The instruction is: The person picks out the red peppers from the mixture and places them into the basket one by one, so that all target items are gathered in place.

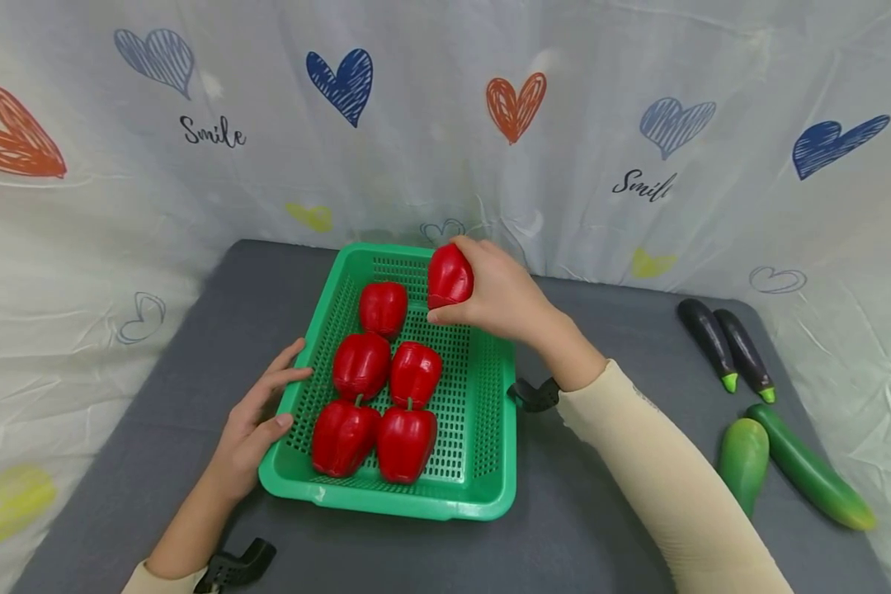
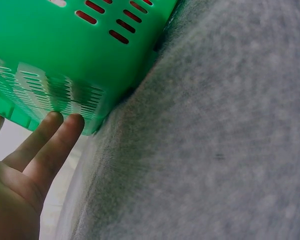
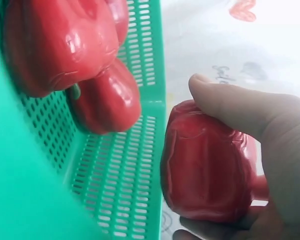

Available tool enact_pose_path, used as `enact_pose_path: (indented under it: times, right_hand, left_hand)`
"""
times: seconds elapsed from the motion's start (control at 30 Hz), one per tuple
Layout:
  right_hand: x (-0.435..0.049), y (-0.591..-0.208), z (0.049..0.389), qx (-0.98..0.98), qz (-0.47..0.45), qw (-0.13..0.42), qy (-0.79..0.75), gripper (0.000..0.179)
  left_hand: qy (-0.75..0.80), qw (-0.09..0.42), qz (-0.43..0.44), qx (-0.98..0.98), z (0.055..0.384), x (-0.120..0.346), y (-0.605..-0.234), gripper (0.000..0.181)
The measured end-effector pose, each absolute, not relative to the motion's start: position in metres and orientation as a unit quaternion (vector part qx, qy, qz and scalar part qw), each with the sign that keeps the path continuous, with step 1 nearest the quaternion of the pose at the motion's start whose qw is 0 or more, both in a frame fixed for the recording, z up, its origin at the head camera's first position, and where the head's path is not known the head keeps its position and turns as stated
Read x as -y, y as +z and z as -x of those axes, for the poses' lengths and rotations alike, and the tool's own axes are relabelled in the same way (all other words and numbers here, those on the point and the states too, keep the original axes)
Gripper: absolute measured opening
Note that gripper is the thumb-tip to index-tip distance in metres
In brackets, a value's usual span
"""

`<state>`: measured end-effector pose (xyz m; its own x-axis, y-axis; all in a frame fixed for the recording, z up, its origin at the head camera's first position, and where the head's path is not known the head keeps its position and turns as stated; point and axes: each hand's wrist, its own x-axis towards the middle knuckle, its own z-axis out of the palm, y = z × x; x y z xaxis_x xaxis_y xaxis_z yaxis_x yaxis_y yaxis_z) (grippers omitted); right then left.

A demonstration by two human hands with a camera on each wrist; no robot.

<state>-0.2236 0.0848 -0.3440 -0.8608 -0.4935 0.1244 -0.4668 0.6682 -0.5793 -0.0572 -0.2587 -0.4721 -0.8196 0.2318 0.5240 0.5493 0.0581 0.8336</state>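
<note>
In the head view my right hand (image 1: 508,293) grips a red bell pepper (image 1: 449,276) over the back right part of a green plastic basket (image 1: 501,487). The right wrist view shows the thumb on one side of that bell pepper (image 3: 205,165) and fingers round the other. Several more red bell peppers (image 1: 361,365) lie in the basket, toward its left and front. My left hand (image 1: 248,433) is at the basket's left side, fingers spread and fairly straight. In the left wrist view its fingertips (image 2: 72,122) reach the perforated basket wall (image 2: 65,65).
The basket stands on a grey table (image 1: 579,511). On the right lie two dark eggplants (image 1: 705,334), a green cucumber-like vegetable (image 1: 813,470) and a shorter, lighter green one (image 1: 744,462). Behind the table hangs a white curtain (image 1: 431,165) printed with hearts.
</note>
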Motion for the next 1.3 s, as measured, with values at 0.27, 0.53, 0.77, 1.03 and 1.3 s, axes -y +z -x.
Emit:
enact_pose_path:
  times: [0.27, 0.53, 0.77, 1.03, 1.3]
  right_hand:
    - [-0.075, -0.35, 0.231, -0.905, 0.271, 0.067, -0.322, 0.091]
    - [-0.064, -0.358, 0.236, -0.902, 0.289, 0.11, -0.301, 0.086]
    - [-0.058, -0.365, 0.238, -0.918, 0.274, 0.133, -0.254, 0.096]
    - [-0.049, -0.377, 0.24, -0.924, 0.26, 0.149, -0.238, 0.104]
    - [-0.045, -0.381, 0.24, -0.925, 0.256, 0.157, -0.235, 0.107]
  left_hand:
    - [-0.63, 0.128, 0.278, 0.714, 0.057, 0.258, -0.472, 0.053]
    - [-0.629, 0.126, 0.276, 0.715, 0.056, 0.258, -0.471, 0.052]
    - [-0.629, 0.127, 0.275, 0.716, 0.056, 0.258, -0.471, 0.053]
    - [-0.626, 0.128, 0.276, 0.718, 0.056, 0.258, -0.471, 0.053]
    - [-0.625, 0.127, 0.278, 0.718, 0.057, 0.259, -0.472, 0.053]
